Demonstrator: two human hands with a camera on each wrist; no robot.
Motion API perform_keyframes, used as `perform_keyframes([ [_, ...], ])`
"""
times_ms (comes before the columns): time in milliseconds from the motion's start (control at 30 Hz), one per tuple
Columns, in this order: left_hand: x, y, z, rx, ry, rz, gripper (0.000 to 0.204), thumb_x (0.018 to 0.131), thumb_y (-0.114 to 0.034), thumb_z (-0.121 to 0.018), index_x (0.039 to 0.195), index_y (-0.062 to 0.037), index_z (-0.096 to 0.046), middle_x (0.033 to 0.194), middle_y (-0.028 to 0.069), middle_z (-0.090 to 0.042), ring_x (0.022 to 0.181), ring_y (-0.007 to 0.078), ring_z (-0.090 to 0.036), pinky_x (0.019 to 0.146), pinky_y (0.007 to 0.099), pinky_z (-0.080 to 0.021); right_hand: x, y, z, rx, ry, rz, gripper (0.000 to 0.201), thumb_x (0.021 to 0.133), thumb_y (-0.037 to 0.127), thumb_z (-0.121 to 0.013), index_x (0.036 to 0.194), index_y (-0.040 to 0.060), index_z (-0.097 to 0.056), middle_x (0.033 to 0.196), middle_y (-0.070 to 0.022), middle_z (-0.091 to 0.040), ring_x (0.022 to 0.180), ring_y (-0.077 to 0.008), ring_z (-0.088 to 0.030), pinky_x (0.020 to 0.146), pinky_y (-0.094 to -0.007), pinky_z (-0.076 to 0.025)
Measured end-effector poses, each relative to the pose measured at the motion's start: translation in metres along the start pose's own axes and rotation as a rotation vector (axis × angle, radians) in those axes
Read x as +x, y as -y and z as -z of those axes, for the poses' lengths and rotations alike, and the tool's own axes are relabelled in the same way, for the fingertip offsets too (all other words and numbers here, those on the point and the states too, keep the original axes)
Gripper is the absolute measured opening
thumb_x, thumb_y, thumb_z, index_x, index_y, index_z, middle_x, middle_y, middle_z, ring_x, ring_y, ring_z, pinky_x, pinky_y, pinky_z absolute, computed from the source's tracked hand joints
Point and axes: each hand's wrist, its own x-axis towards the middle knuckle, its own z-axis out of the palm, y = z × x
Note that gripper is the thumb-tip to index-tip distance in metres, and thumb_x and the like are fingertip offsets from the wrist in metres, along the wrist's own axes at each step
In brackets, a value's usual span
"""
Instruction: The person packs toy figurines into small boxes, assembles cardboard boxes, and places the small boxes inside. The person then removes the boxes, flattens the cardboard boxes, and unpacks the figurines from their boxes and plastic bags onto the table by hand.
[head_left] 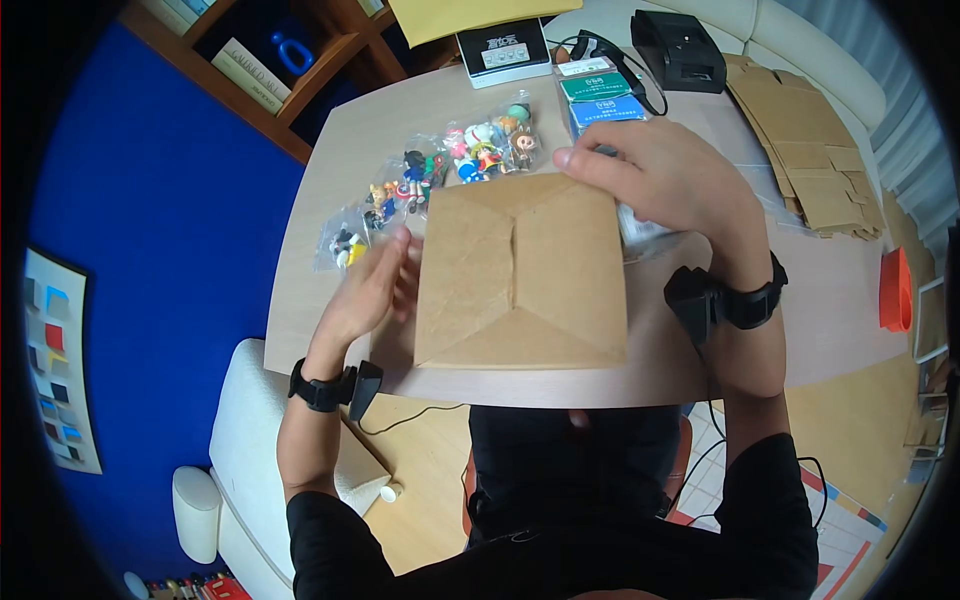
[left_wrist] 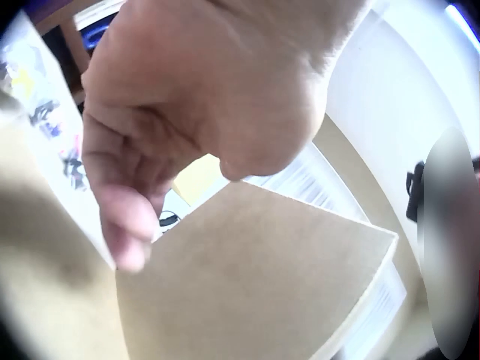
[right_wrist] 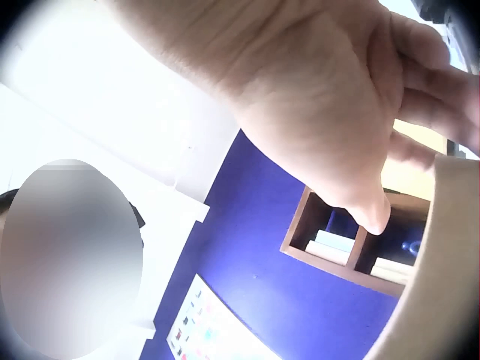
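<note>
A brown cardboard box (head_left: 560,270) is before me at the table's near edge, the folded flaps of its top face meeting at a middle seam. My left hand (head_left: 368,288) is beside the box's left side, its fingers loosely bent. In the left wrist view, the fingertips of that hand (left_wrist: 199,90) are right at the edge of the box (left_wrist: 255,270). My right hand (head_left: 680,175) reaches over the far right corner, one finger extended along the far edge. The right wrist view shows its thumb and fingers spread near the box's edge (right_wrist: 442,247).
Several bagged small figures (head_left: 480,150) lie behind the box on the left. Green and blue small boxes (head_left: 600,95) are past my right hand. A black device (head_left: 680,50), flattened cardboard (head_left: 810,150) and a red-orange holder (head_left: 895,290) line the far and right sides.
</note>
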Motion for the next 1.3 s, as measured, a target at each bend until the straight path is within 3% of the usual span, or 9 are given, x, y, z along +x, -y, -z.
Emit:
perform_keyframes([
  [100,-0.017,0.004,0.002,0.013,0.402,0.251,0.077,0.099,-0.062,-0.016,0.128,0.0013,-0.049,0.089,0.0128,-0.068,0.078,0.0181,-0.069,0.048,0.0252,-0.053,-0.005,0.015,-0.004,-0.021,0.047,0.019,0.044,0.09,0.043,-0.058,0.094,0.0016,-0.07,0.073,-0.0154,-0.062,0.069,-0.0276,-0.059,0.065,-0.0353,-0.046],
  [333,-0.042,-0.009,0.004,-0.289,0.418,0.34,0.086,0.094,-0.07,-0.014,0.147,-0.0034,-0.029,0.133,0.0192,-0.053,0.104,0.0229,-0.065,0.056,0.0263,-0.057,-0.006,0.023,-0.021,-0.032,-0.033,0.098,0.04,0.086,0.038,-0.062,0.095,0.0004,-0.071,0.083,-0.0211,-0.067,0.079,-0.0373,-0.065,0.072,-0.041,-0.05],
  [633,-0.121,-0.064,0.003,-0.424,0.16,0.106,0.116,0.077,-0.09,-0.02,0.152,-0.0013,-0.015,0.153,0.02,-0.028,0.126,0.0337,-0.049,0.085,0.041,-0.055,-0.049,0.062,0.005,0.256,-0.112,0.208,0.023,0.083,0.022,-0.071,0.091,0.0006,-0.069,0.068,-0.0119,-0.066,0.056,-0.015,-0.06,0.052,-0.0259,-0.042],
  [700,-0.125,-0.072,-0.011,-0.149,-0.149,-0.044,0.128,0.067,-0.096,-0.026,0.153,-0.0023,-0.012,0.15,0.018,-0.026,0.132,0.0312,-0.04,0.098,0.0437,-0.046,-0.054,0.066,0.006,0.255,-0.089,0.289,0.02,0.082,0.02,-0.072,0.082,0.0007,-0.068,0.068,-0.0105,-0.067,0.056,-0.0143,-0.059,0.051,-0.0252,-0.041],
  [867,-0.091,0.011,-0.046,-0.208,-0.679,-0.594,0.101,0.078,-0.075,-0.057,0.144,-0.0049,-0.025,0.129,0.0104,-0.041,0.127,0.027,-0.037,0.109,0.0444,-0.03,-0.049,0.059,0.015,0.159,-0.025,0.251,0.021,0.08,0.019,-0.074,0.073,0.0028,-0.063,0.066,-0.0076,-0.065,0.057,-0.0125,-0.058,0.05,-0.026,-0.04],
  [933,-0.077,0.03,-0.058,-0.247,-0.628,-0.607,0.066,0.094,-0.037,-0.058,0.143,-0.0074,-0.025,0.13,0.0117,-0.041,0.123,0.023,-0.039,0.109,0.0402,-0.029,-0.041,0.053,0.017,0.173,0.092,0.241,0.022,0.079,0.019,-0.075,0.07,0.0034,-0.061,0.066,-0.0064,-0.065,0.056,-0.012,-0.057,0.05,-0.0265,-0.04],
  [1033,-0.072,0.042,-0.073,-0.451,-0.513,-0.398,0.067,0.091,-0.013,-0.058,0.145,-0.0042,-0.02,0.127,0.0123,-0.041,0.117,0.0217,-0.044,0.102,0.0392,-0.034,-0.03,0.035,0.01,0.23,0.217,0.316,0.037,0.081,0.03,-0.071,0.062,0.0037,-0.053,0.052,-0.0065,-0.049,0.047,-0.0162,-0.045,0.047,-0.0308,-0.034],
  [1200,-0.074,0.052,-0.07,-0.308,-0.3,-0.445,0.074,0.09,-0.009,-0.06,0.148,-0.0031,-0.014,0.127,0.0133,-0.042,0.12,0.0225,-0.044,0.105,0.0368,-0.033,-0.025,0.027,0.013,0.381,0.551,0.24,0.025,0.082,0.022,-0.073,0.074,0.0035,-0.057,0.064,-0.0032,-0.061,0.061,-0.0131,-0.058,0.058,-0.0268,-0.043],
  [1300,-0.084,0.068,-0.064,-0.203,-0.134,-0.077,0.034,0.091,-0.01,-0.063,0.121,0.0011,-0.055,0.111,0.012,-0.061,0.105,0.019,-0.058,0.092,0.0326,-0.044,-0.026,0.021,0.026,0.424,0.527,0.32,0.017,0.081,0.016,-0.074,0.083,0.0038,-0.062,0.077,-0.0039,-0.068,0.073,-0.0145,-0.067,0.069,-0.0261,-0.049],
])
